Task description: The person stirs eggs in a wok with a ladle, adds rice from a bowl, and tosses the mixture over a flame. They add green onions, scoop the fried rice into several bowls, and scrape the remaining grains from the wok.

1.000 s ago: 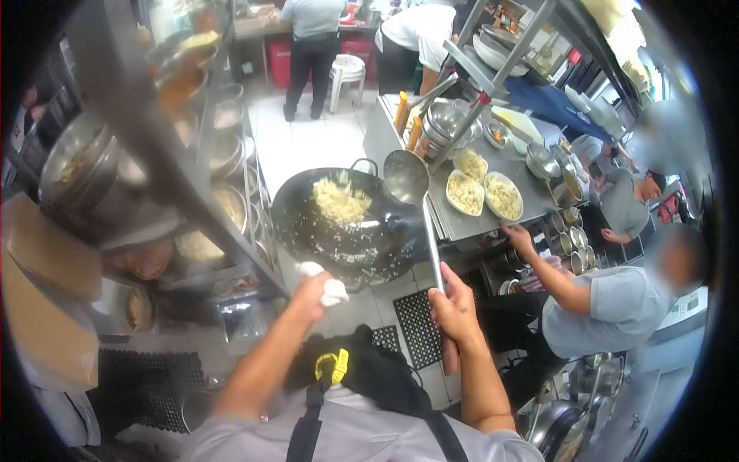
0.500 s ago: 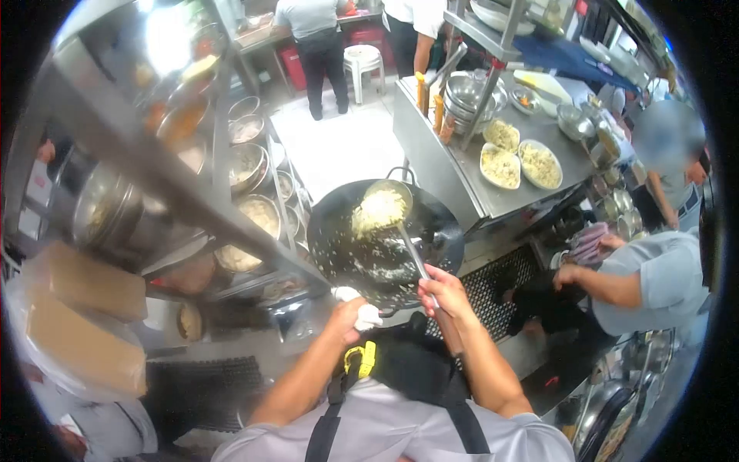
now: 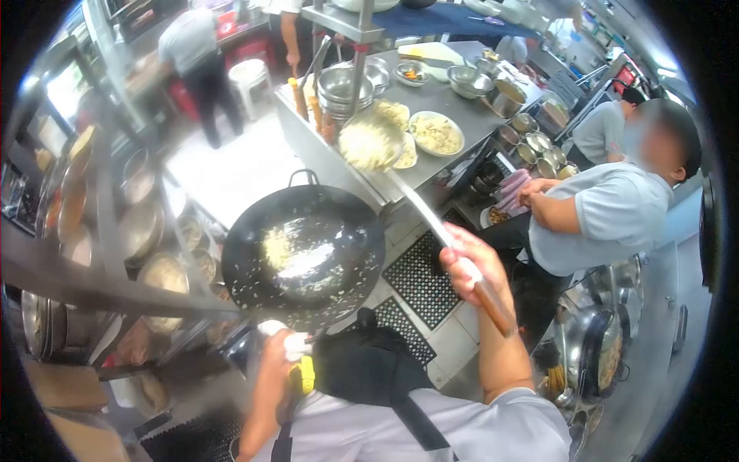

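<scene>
A large black wok [image 3: 346, 285] holds scattered rice, with a small heap left of its middle. At its near rim, my left hand [image 3: 275, 356] grips a white cloth [image 3: 295, 344]. My right hand [image 3: 473, 266] is wrapped round the handle of a long metal ladle [image 3: 419, 204] with a wooden end. The ladle's bowl, full of pale yellowish rice [image 3: 368, 146], hangs beyond the wok, over the steel counter's edge. Beside and partly behind it are plates of rice, one of them a white oval plate [image 3: 437, 135].
On the steel counter [image 3: 454, 171] stand stacked metal bowls [image 3: 339, 85] and a cutting board [image 3: 439, 55]. A co-worker in grey [image 3: 608, 212] is at the right, another person [image 3: 192, 46] at the back left. Shelves with food bowls [image 3: 163, 281] line the left side.
The loaded ladle has risen out of the wok and moved right, over the counter's edge. The view has turned right, so the wok appears further left. My left hand still grips the cloth.
</scene>
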Tool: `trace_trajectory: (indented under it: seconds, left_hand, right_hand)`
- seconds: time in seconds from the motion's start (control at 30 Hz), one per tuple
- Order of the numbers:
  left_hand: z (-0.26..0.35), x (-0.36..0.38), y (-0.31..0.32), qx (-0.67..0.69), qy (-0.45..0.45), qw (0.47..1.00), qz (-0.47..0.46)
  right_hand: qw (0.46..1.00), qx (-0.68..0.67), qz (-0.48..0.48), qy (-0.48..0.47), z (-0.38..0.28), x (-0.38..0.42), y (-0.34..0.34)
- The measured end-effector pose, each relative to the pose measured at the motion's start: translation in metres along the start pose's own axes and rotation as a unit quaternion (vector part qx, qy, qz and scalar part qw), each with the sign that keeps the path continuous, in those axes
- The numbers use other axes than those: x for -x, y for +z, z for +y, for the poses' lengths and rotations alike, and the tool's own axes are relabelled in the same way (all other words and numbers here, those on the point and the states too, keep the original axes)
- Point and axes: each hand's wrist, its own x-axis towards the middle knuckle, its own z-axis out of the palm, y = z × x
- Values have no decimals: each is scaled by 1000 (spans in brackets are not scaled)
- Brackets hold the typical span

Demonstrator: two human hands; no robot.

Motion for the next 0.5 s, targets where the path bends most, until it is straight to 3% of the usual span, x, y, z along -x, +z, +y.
trace_trajectory:
  seconds: [0.1, 0.2, 0.3, 0.37, 0.43, 0.5]
  left_hand:
    - [3, 6, 23, -21, 26, 998, 47]
    - [-6, -14, -6, -22, 21, 1000, 1]
    - [-6, 4, 28, 36, 50, 995, 81]
    - [-8, -5, 5, 33, 42, 998, 45]
    - [-13, -10, 1, -7, 58, 992, 109]
    - [-18, -18, -12, 42, 43, 996, 70]
  right_hand:
    - [968, 204, 66, -133, -41, -45, -30]
    - [872, 376, 193, -249, -45, -124, -76]
    - [844, 404, 264, -236, -55, -173, -109]
    - [841, 390, 291, -236, -53, -193, -125]
    - [811, 442, 320, -214, -43, -192, -125]
    - [810, 449, 313, -209, -54, -192, -128]
